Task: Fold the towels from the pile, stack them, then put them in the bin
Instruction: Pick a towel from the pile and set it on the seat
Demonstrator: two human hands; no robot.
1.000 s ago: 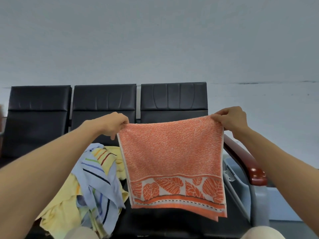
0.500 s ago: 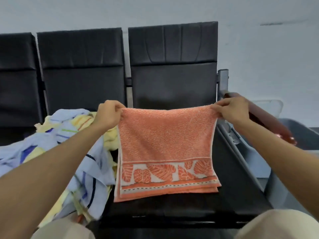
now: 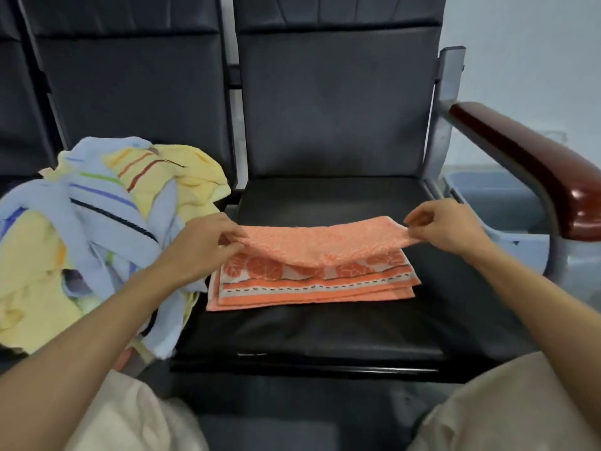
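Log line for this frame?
step: folding orange towel on seat | left hand: pinches left corner | right hand: pinches right corner | pile: left of towel | bin: beyond armrest

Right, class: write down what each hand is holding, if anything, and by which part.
Both pinch the orange towel: the left hand its upper left corner, the right hand its upper right corner. Its lower part lies on the black seat.

**Head view, single, wide-angle.**
The scene is viewed from the wearer's head, faced forward and down at close range onto a black seat (image 3: 325, 327). The left hand (image 3: 201, 245) and right hand (image 3: 452, 229) are framed near centre with the orange towel (image 3: 312, 252). Straight lines are bowed toward the margins.
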